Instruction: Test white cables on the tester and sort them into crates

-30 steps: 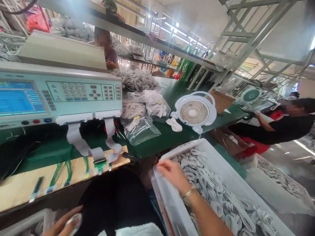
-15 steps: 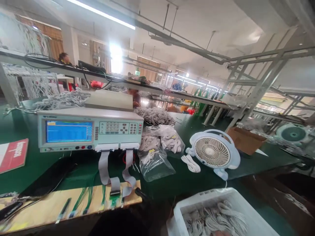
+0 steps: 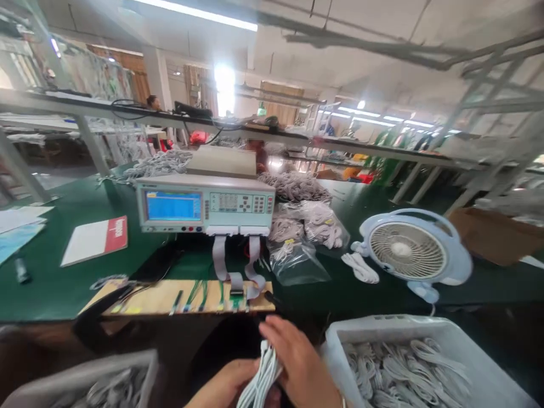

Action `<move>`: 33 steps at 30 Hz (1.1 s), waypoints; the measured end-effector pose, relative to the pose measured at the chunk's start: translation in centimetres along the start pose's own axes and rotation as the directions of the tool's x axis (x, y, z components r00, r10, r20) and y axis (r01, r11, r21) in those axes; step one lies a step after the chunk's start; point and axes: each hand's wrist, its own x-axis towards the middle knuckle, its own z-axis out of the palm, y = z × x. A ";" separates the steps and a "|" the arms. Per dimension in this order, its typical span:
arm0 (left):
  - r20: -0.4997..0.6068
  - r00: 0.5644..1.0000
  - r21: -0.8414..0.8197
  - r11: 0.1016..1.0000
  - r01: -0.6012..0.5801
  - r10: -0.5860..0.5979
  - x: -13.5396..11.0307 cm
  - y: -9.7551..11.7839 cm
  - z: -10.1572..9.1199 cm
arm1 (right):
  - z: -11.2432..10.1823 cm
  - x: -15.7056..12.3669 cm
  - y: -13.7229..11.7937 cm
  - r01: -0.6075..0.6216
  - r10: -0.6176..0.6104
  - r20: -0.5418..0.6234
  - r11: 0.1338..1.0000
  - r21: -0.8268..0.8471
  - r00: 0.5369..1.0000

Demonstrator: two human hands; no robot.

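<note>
A bundle of white cable [image 3: 260,381] is held low in the middle of the view, between my two hands and in front of the table edge. My left hand [image 3: 227,384] grips it from the left, its thumb lying against the strands. From the right, my right hand [image 3: 300,362] closes round the same bundle, with its fingers pointing up past the cable's white end. The undersides of both hands are hidden. Close to my right hand stands a white bin [image 3: 335,345] with many coiled grey-white cables [image 3: 403,368] in it.
A tester [image 3: 174,205] with a blue screen is wired by ribbon cables to a wooden board [image 3: 153,294] on the green table. Right of it lie bagged cables [image 3: 325,224], a coiled cable [image 3: 360,267] and a fan [image 3: 408,249]. Another bin [image 3: 151,362] stands lower left.
My view has turned left and down. Both hands have come into view with a cable bundle, and the lower-left bin now shows.
</note>
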 end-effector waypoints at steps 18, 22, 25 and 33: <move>-0.297 0.932 -0.271 0.917 -0.293 0.210 3.2 -1.1 -5.2 | 7.7 2.8 -0.4 -0.276 0.282 0.017 0.922 0.271 0.959; -0.384 0.891 -0.170 0.930 -0.325 0.241 4.2 -1.5 -5.5 | 8.5 1.8 -0.9 -0.210 0.214 0.041 0.872 0.442 0.976; -0.466 0.790 0.004 0.893 -0.449 0.399 4.7 -1.4 -5.9 | 8.8 2.2 -0.4 -0.389 0.431 0.119 0.618 0.683 0.894; -0.442 0.819 0.070 0.924 -0.376 0.366 5.2 -0.8 -6.8 | 10.2 4.9 3.1 -0.527 0.639 0.317 0.166 0.833 0.701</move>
